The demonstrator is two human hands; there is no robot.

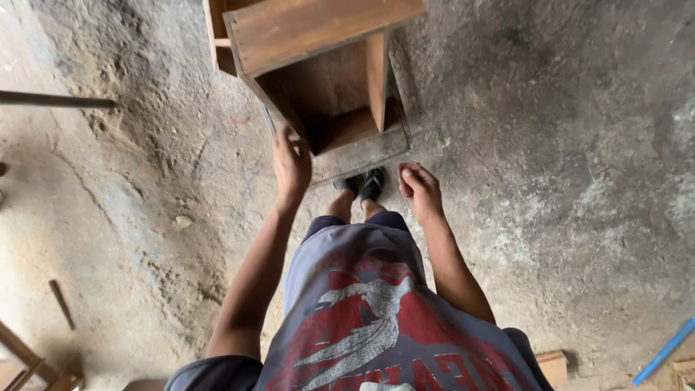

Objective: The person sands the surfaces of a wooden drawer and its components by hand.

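A brown wooden box-like cabinet frame [318, 43] stands on the dusty floor right in front of me, its open side facing me. My left hand [291, 163] reaches up and touches the cabinet's lower left edge, fingers curled against the wood. My right hand [418, 190] hangs lower, just below the cabinet's right corner, fingers loosely curled with nothing in them. Between my hands my feet in dark sandals [364, 185] show under the cabinet's bottom edge.
The rough grey concrete floor [565, 166] is dusted with sawdust. A thin dark rod [54, 100] pokes in from the left, a small stick [61, 304] lies lower left, wooden pieces [25, 362] sit in the bottom left corner, a wood block [554, 366] and a blue pipe [662, 353] at the bottom right.
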